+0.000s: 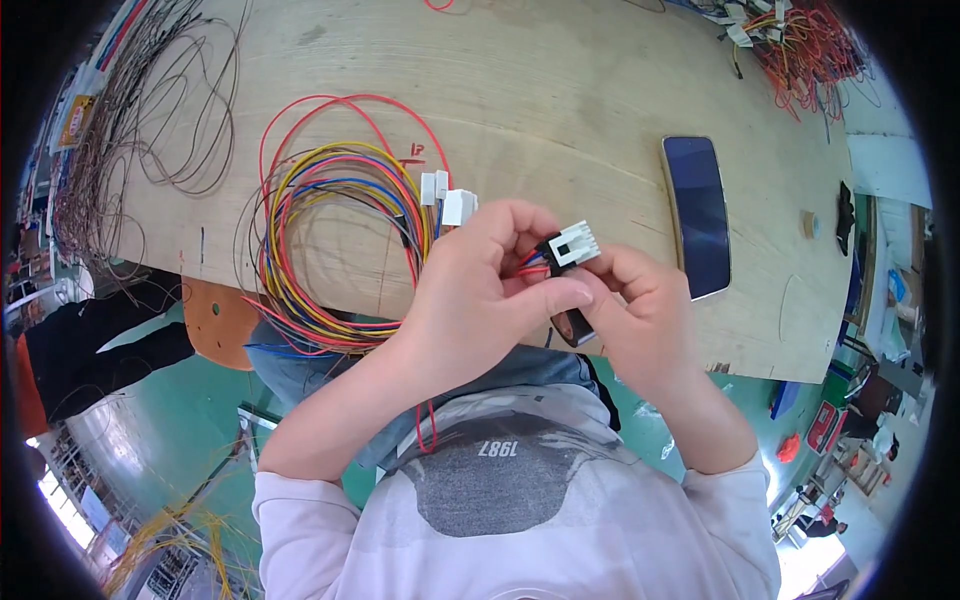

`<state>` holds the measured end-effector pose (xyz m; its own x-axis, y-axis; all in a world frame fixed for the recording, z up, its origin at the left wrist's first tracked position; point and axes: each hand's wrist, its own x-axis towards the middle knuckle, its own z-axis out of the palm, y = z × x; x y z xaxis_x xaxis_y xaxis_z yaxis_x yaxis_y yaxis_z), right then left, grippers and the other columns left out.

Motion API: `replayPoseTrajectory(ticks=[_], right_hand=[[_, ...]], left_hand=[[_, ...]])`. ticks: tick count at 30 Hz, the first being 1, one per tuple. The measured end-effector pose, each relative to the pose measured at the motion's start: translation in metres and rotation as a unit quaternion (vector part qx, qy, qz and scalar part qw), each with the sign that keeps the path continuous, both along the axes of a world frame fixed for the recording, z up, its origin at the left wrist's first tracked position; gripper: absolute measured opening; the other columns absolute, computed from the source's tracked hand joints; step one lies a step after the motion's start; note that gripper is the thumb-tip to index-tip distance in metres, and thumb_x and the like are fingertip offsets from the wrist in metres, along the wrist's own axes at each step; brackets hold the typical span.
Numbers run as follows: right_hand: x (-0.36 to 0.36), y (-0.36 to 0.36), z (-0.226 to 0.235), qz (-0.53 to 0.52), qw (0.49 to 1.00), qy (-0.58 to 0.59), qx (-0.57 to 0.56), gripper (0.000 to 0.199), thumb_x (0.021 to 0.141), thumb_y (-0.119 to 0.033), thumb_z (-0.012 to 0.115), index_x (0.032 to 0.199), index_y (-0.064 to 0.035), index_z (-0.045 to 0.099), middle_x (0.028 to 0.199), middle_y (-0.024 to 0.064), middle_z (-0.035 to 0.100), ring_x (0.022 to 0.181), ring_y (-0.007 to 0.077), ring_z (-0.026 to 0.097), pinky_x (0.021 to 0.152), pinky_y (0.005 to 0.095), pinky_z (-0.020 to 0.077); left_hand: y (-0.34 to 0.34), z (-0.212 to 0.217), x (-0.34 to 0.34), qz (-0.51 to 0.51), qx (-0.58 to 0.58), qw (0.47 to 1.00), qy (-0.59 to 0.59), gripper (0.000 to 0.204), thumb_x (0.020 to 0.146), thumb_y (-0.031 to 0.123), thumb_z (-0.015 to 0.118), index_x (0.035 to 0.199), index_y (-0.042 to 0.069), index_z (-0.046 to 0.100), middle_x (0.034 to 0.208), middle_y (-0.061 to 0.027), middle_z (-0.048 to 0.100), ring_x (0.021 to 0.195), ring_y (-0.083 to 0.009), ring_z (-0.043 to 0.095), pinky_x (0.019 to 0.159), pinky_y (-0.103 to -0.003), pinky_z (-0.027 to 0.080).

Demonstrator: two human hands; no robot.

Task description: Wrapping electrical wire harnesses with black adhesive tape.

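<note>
My left hand (480,280) is closed around a bunch of red, blue and black wires just behind a white plug connector (574,244). Black tape shows around the wires at the connector's base. My right hand (640,305) is closed close beside it, its thumb meeting my left thumb. Below the thumbs is a black tape roll (574,328) with a brownish core, partly covered by my fingers. To the left lies a coiled wire harness (290,230) in yellow, red, blue and black, overhanging the table's near edge. More white connectors (460,207) rest beside my left hand.
On the wooden table (560,90), a dark-screened phone (697,215) lies to the right. Thin dark wires (150,130) are heaped along the left edge. Red and orange wires (810,55) pile up at the far right. A wooden stool (218,325) stands at the left.
</note>
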<state>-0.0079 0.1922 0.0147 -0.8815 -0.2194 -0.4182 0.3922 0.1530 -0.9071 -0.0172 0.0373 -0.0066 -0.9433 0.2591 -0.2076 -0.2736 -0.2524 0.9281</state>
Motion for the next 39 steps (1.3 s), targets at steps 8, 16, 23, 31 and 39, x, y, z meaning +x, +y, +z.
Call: replayPoseTrajectory(ticks=[8,16,23,31,39], right_hand=[[-0.004,0.018,0.009,-0.014,0.993,0.118,0.023,0.023,0.087,-0.007,0.051,0.106,0.0047,0.052,0.088,0.0024,0.058,0.074,0.0078,0.053,0.070,0.0214,0.0431],[-0.022,0.004,0.030,0.063,0.993,-0.075,-0.060,0.015,0.083,-0.005,0.058,0.096,0.0033,0.055,0.081,0.0037,0.060,0.073,0.0067,0.055,0.064,0.0194,0.0446],[-0.004,0.003,0.028,0.104,0.991,0.087,-0.010,0.018,0.080,-0.001,0.061,0.097,0.0013,0.054,0.087,0.0035,0.055,0.075,0.0059,0.050,0.067,0.0194,0.0408],[0.002,0.007,0.017,0.130,0.954,0.269,0.033,0.026,0.074,0.001,0.067,0.096,0.0002,0.052,0.089,0.0076,0.054,0.078,0.0121,0.049,0.069,0.0244,0.0408],[0.008,0.011,0.013,0.157,0.958,0.237,-0.042,0.023,0.067,0.005,0.070,0.085,0.0009,0.055,0.085,0.0111,0.056,0.070,0.0139,0.052,0.060,0.0240,0.0410]], left_hand=[[-0.001,-0.005,0.016,-0.048,-0.144,0.983,0.100,0.025,0.078,-0.001,0.062,0.100,-0.003,0.049,0.086,-0.0070,0.058,0.078,-0.0083,0.057,0.064,-0.021,0.047],[-0.002,0.000,0.025,-0.002,-0.266,0.929,0.259,0.044,0.069,0.013,0.074,0.105,0.003,0.051,0.072,-0.0084,0.057,0.059,-0.0153,0.057,0.054,-0.026,0.046],[-0.009,0.000,0.023,-0.020,-0.275,0.958,0.077,0.069,0.067,0.000,0.064,0.126,-0.002,0.027,0.084,-0.0146,0.059,0.074,-0.0264,0.061,0.061,-0.035,0.049],[-0.026,0.009,0.010,-0.098,0.170,0.977,-0.086,0.064,0.071,-0.002,0.067,0.126,-0.001,0.034,0.107,-0.0068,0.050,0.095,-0.0126,0.053,0.084,-0.026,0.044],[-0.039,0.013,0.002,-0.051,0.178,0.962,-0.199,0.048,0.073,0.027,0.066,0.105,-0.005,0.050,0.086,-0.0054,0.058,0.077,-0.0115,0.058,0.069,-0.025,0.048]])
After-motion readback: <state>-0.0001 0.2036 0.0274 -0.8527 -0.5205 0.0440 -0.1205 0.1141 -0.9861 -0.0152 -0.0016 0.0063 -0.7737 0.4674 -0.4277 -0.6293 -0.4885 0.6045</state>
